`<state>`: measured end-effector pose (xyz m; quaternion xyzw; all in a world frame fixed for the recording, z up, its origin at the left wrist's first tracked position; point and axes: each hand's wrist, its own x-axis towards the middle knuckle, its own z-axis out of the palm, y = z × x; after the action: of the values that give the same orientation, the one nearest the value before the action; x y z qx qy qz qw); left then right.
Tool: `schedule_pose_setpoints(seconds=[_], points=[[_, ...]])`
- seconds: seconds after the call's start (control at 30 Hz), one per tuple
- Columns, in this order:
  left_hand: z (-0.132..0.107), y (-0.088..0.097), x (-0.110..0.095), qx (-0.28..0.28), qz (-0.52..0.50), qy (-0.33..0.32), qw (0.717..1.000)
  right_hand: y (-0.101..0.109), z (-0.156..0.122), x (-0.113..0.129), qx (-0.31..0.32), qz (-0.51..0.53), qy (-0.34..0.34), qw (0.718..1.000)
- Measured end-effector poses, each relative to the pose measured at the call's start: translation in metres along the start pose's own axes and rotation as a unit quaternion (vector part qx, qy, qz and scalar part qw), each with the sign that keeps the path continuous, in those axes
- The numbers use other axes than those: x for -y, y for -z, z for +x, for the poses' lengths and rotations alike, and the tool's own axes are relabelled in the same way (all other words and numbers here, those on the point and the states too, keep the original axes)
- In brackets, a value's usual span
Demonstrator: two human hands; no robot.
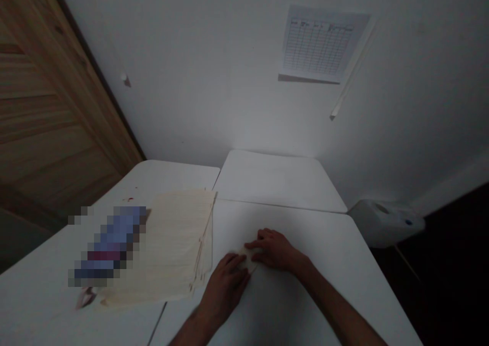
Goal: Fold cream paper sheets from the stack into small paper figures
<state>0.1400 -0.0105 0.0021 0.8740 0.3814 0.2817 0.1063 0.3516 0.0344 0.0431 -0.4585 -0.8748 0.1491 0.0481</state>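
Note:
A small cream-coloured piece of paper (pixel 249 260), apparently folded, lies on the white table between my hands. My left hand (pixel 228 284) is closed on its left and near side, with fingertips pressed down on it. From the right, my right hand (pixel 274 250) has its fingers curled over the far side of the same piece. The hands cover most of its shape. Left of them rests a stack of thin cream sheets (pixel 175 239), with uneven right edges.
A blurred-out blue object (pixel 114 244) lies on the stack's left side, with a small pinkish scrap (pixel 85 298) near it. The white tables (pixel 317 295) meet at narrow seams. Behind is a wall with a printed sheet (pixel 321 45). A white plastic jug (pixel 389 223) stands beyond the right edge.

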Motion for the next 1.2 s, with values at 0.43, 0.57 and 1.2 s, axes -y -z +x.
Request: schedule_pose_setpoints(seconds=[0.43,0.57,1.2], points=[[-0.009,-0.019,0.006,-0.026,0.091,0.026,0.995,0.002,0.003,-0.002,0.028,-0.047,0.013,0.998],[-0.013,-0.018,0.002,-0.040,0.147,0.050,0.987,0.000,0.003,0.000,0.024,-0.058,-0.002,0.998],[-0.022,-0.001,-0.009,-0.002,0.217,0.033,0.976,0.001,0.000,0.003,0.020,-0.039,-0.015,0.999]])
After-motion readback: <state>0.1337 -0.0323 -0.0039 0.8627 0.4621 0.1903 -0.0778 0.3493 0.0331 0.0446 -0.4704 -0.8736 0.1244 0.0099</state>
